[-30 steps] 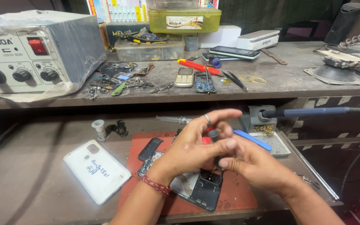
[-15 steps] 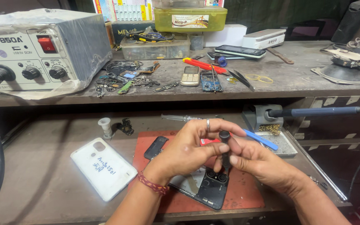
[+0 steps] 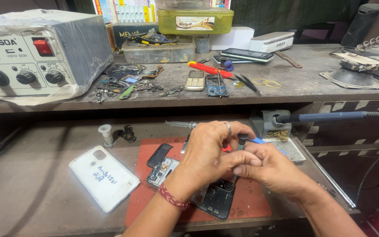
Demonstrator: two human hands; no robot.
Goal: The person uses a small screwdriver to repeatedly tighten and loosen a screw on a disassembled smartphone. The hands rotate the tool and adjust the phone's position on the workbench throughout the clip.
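Red matting [image 3: 251, 206] on the near desk [image 3: 36, 206] carries an opened phone [image 3: 165, 169] and a dark inner panel [image 3: 218, 199], partly under both hands. Left hand [image 3: 207, 151] and right hand [image 3: 270, 169] are pinched together on a thin black-capped screwdriver [image 3: 242, 139] held upright above it. A slip could gouge the exposed board, or a loosened screw might roll off the mat.

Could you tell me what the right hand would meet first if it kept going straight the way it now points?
The right hand points leftward and already touches the left hand, so it would press into that first; both close around a small black-topped screwdriver.
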